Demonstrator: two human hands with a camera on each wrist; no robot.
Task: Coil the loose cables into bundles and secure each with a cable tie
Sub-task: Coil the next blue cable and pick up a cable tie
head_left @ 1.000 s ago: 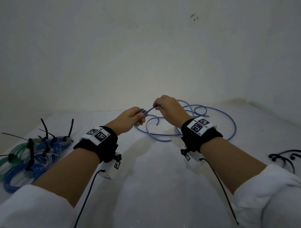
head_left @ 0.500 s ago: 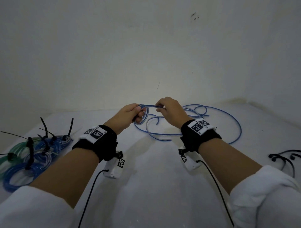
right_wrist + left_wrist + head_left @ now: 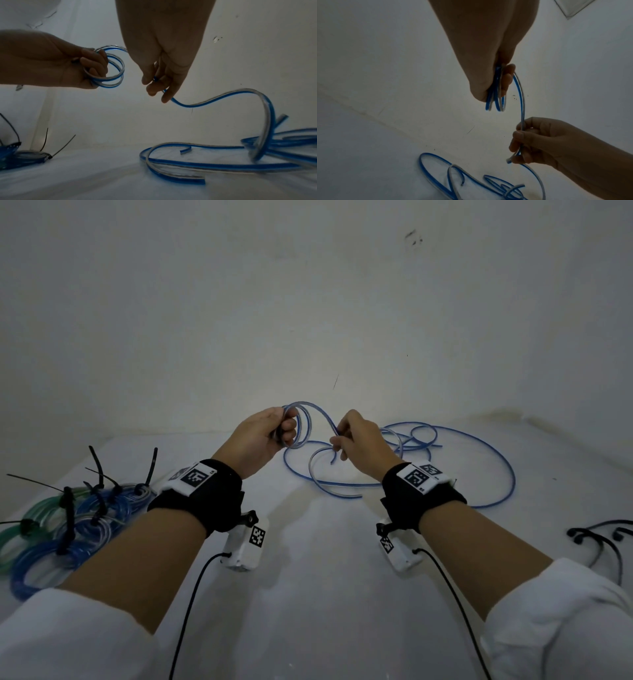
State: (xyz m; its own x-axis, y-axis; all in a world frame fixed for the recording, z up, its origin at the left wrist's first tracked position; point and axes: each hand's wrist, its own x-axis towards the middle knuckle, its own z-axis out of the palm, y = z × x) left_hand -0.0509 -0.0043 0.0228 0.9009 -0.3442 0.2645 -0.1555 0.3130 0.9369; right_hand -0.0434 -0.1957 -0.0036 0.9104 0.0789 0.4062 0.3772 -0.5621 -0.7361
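A loose blue-and-clear cable sprawls in wide loops on the white surface at centre right. My left hand is raised above the surface and grips a small coil of two or three turns of that cable. From the coil the cable arcs over to my right hand, which pinches it between thumb and fingers a short way to the right. Below the right hand the cable droops to the tangle on the surface. Cut cable ends lie among the loops.
Finished bundles of blue and green cable with black ties sticking up lie at the left edge. Spare black cable ties lie at the right edge. A white wall rises behind the surface.
Both hands have lifted off the surface. The coil in my left hand has gained a turn, and my right hand has slid along the cable, forming a raised arc between the hands.
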